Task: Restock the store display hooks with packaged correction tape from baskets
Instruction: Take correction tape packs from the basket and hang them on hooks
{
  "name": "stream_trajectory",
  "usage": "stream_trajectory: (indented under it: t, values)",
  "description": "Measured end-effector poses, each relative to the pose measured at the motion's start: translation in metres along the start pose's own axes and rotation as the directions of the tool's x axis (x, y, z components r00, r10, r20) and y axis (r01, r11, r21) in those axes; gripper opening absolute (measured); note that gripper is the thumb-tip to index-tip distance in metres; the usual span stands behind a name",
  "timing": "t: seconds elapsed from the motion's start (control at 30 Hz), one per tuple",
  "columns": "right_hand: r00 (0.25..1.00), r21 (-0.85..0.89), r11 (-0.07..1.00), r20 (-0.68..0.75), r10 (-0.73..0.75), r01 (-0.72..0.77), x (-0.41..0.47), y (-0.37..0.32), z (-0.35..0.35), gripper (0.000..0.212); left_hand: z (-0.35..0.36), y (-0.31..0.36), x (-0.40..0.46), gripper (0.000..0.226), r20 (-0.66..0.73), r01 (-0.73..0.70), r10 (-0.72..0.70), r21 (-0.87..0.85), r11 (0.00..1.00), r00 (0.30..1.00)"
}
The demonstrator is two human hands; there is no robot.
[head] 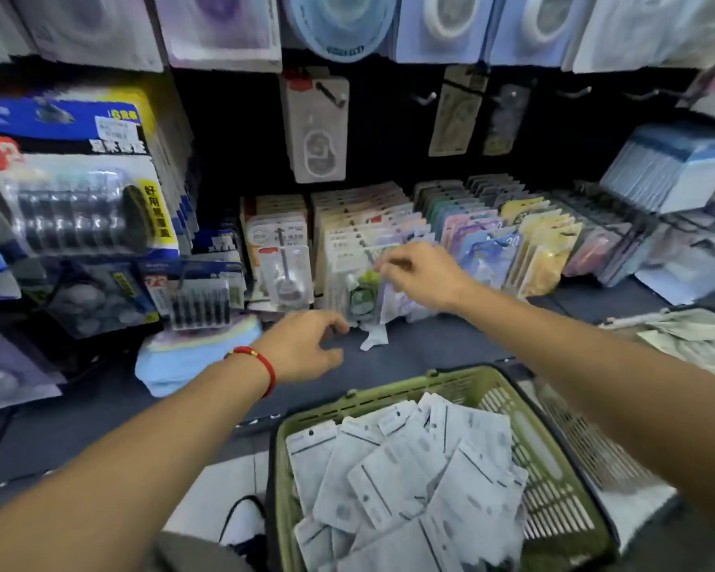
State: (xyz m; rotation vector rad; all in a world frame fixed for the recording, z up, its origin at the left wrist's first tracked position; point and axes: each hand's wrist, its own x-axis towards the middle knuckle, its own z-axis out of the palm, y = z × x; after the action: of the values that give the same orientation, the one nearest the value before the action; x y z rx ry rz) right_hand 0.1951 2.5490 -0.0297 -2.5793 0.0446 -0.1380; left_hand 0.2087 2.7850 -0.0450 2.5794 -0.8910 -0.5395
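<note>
Far left, big blister packs (pixel 79 192) run off the frame edge, print blurred. Left hand (pixel 306 348), red cord (pixel 261 365) on the wrist, hovers over the dark shelf (pixel 450 344); fingers loosely curled, spread a bit, holding nothing. Green basket (pixel 554 460) front centre, bottom cut off, full of white correction tape packs (pixel 409 480) lying flat, backs up, pointing every which way. Above it, rows of packs on hooks (pixel 372 225), long axis vertical, hang-holes at top, faces toward camera. Right hand (pixel 422 278) pinches the front pack w/ green tape (pixel 364 291) near its top, probably thumb & forefinger, but motion blur hides the tips. Right: pastel packs (pixel 512 241), more stock blurred, cut off.
</note>
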Motion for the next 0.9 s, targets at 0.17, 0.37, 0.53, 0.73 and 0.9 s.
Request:
stream_trajectory:
  t: [0.17,0.37,0.53,0.73,0.9]
  values:
    - [0.859,-0.32,0.947,0.49,0.149,0.019,-0.126,0.062,0.042,0.027,0.079,0.006,-0.018,0.047,0.273,-0.122,0.051,0.251,0.96,0.961]
    - [0.753,-0.625,0.779,0.538,0.379,0.053,-0.212,0.124,0.098,0.047,0.193,0.008,-0.036,0.063,0.371,-0.08,-0.03,0.278,0.957,0.928]
    - [0.804,-0.502,0.843,0.413,0.427,-0.19,-0.241,0.143,0.134,0.08,0.24,0.011,-0.036,0.065,0.227,0.018,-0.092,0.309,0.951,0.97]
    - [0.912,-0.386,0.92,0.351,0.211,-0.064,-0.241,0.133,0.158,0.089,0.242,-0.009,-0.029,0.081,0.179,-0.003,-0.054,0.305,0.952,0.982]
    - [0.953,-0.262,0.965,0.294,0.067,0.014,-0.223,0.123,0.156,0.076,0.225,-0.008,-0.028,0.056,0.172,-0.096,0.064,0.183,0.978,0.983]
